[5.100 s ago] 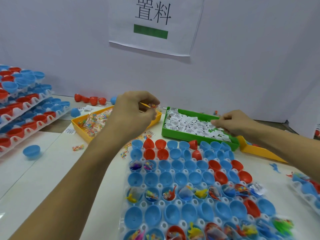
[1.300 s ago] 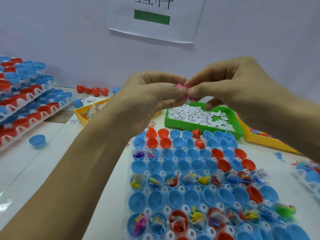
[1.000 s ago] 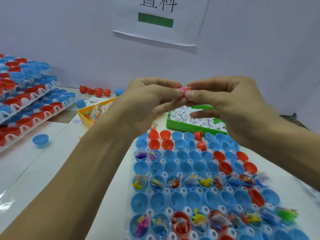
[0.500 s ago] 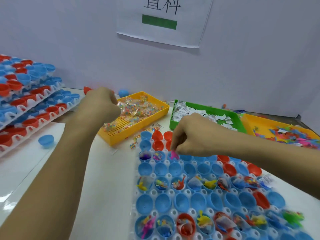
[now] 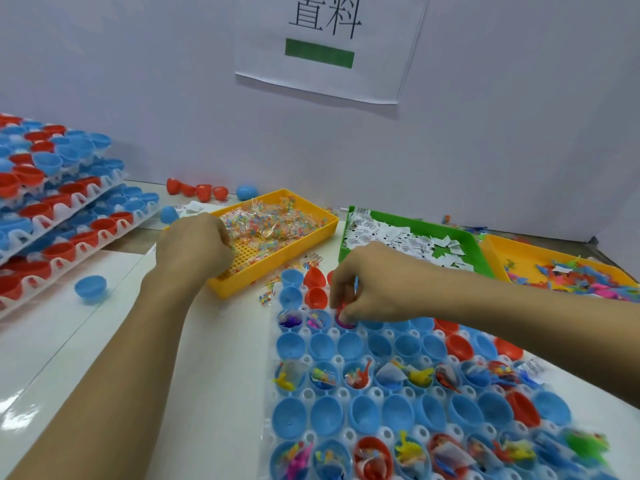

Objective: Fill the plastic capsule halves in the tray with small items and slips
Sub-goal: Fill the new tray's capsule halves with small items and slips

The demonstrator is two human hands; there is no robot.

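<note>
I see the tray [image 5: 341,337] of capsule halves filling the lower right of the frame, its bottom and right edges cut off, so I cannot count all the cups. My right hand [image 5: 372,285] sits at centre over the third cup of a partly filled row, fingertips curled and pinching a small pink item [image 5: 343,315] down into that blue capsule half [image 5: 346,323]; the hand hides most of both. Two cups to the left of it already hold small toys. The next row down shows seven empty halves, six blue and one red, before the forearm covers the rest. Below that comes a filled row with toys and white slips, an empty row, then another filled row cut by the bottom edge.

My left hand [image 5: 194,245] is at centre left, fingers curled down into the near end of the yellow bin [image 5: 277,261] of clear bead packets; I cannot tell whether it has a packet. The green bin [image 5: 349,230] right of it holds printed white slips, print too small to read. A second yellow bin [image 5: 498,247] at the right edge holds coloured toys. Stacked trays [image 5: 62,209] fill the upper left. On the wall at top centre hangs a paper sign [image 5: 329,46] with "料" legible, a green bar beneath it, and its top cut off.
</note>
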